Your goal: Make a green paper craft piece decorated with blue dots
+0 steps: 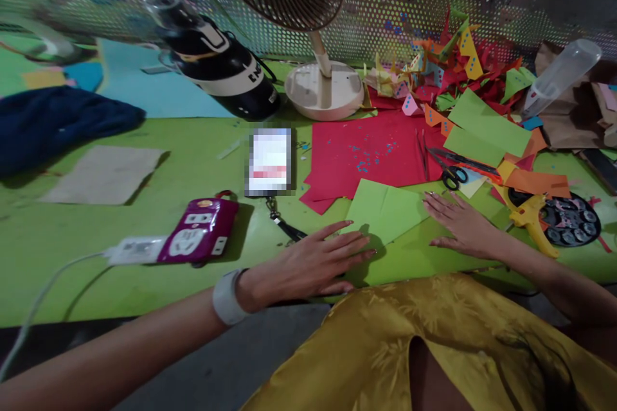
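Observation:
A light green sheet of paper (385, 209) with a crease lies on the table in front of me, its top overlapping red paper (337, 160) strewn with small blue dots. My left hand (322, 258), with a band at the wrist, is stretched out over the sheet's lower left side. At the sheet's right corner my right hand (457, 225) lies flat, fingers extended. Neither hand grips anything. Black-handled scissors (454, 176), tweezers (422, 155) and an orange cutter (484, 170) rest just beyond my right hand.
A fan (325, 91) and a large black bottle (231, 74) stand at the back. Folded paper pieces (448, 64) pile up back right. A yellow glue gun (535, 225) lies right by a black tray (576, 221). A purple power strip (205, 228) and a blurred-out card (270, 160) are left.

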### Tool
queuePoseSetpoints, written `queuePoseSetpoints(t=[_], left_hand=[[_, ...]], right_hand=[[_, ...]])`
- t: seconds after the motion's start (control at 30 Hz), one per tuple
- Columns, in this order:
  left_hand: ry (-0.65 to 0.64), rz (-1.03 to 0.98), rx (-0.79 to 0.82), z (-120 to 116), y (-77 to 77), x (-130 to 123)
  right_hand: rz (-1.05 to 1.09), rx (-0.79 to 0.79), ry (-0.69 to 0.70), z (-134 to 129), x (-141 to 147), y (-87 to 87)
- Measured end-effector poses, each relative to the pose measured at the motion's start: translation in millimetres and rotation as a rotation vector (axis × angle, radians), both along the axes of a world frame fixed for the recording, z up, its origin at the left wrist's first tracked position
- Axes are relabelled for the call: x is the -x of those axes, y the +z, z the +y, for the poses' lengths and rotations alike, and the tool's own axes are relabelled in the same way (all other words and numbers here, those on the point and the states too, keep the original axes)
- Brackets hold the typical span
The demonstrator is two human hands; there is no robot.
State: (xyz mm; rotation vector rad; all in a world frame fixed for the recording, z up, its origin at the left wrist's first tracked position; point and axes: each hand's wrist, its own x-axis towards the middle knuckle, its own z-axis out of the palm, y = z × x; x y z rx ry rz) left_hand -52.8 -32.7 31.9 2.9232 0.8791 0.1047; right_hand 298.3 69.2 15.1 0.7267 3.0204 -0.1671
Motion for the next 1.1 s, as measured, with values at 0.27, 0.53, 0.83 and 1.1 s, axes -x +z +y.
queuePoseSetpoints(t=[0.27, 0.53, 0.83, 1.1], left_hand=[[-0.162, -0.054, 0.002, 25.7, 1.3, 5.5], [-0.113, -0.197, -0.018, 40.5, -1.1, 10.7], [0.482, -0.475, 0.044, 56.9, -1.7, 6.7], [0.505, -0.861, 0.491, 70.6, 1.0, -1.6]], right_hand=[[0.115, 0.102, -0.150, 16.4, 28.6, 21.1], [0.041, 0.253, -0.438, 22.9, 61.8, 25.8], [0.357, 0.554, -0.477, 24.6, 57.6, 27.2], [0.763, 0.874, -0.576, 31.0, 63.1, 51.8]])
